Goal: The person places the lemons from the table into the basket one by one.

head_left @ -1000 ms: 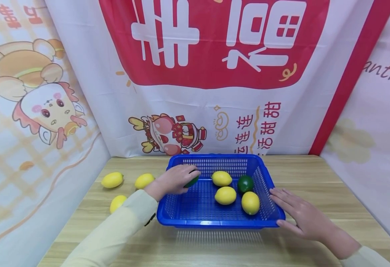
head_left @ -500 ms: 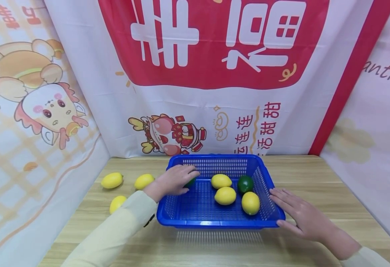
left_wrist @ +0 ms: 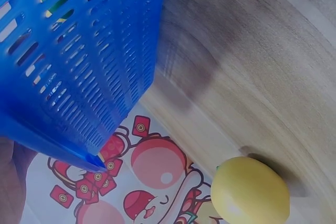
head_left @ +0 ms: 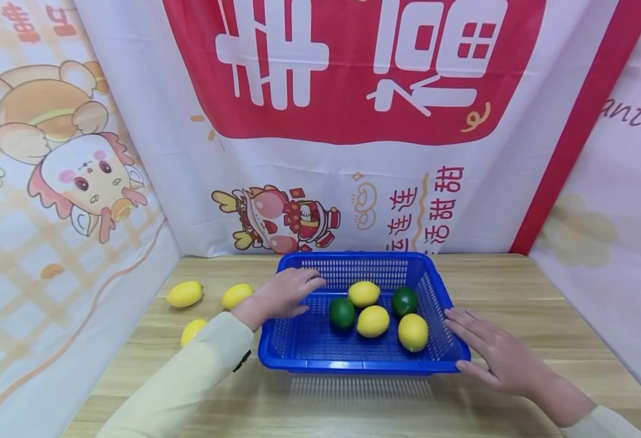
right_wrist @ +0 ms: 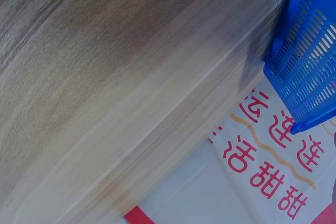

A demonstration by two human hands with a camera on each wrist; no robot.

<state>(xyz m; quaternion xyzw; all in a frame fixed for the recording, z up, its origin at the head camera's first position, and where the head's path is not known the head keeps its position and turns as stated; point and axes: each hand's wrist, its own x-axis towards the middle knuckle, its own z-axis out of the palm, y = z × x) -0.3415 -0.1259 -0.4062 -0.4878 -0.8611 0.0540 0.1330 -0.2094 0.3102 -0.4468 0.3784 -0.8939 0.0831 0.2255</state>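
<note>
Seemingly mid-loading: L hand is hovering loose & unladen over blue basket, w/ dk-green fruit lying inside; R hand, fingers straight, is touching right side; next prob. needing far-left lemon.

You have wooden table, pale and streaked in grain; behind table, you face white back cloth, lightly creased; high above table's back edge, red panel with large white characters turned sideways; low over same edge, left of its middle, antlered cartoon figure; right of middle, small red characters; red band slants down to table's far right corner; left of table, checked cloth with upside-down cartoon creature; right of table, pale cloth, lettering reading "antic".
</note>
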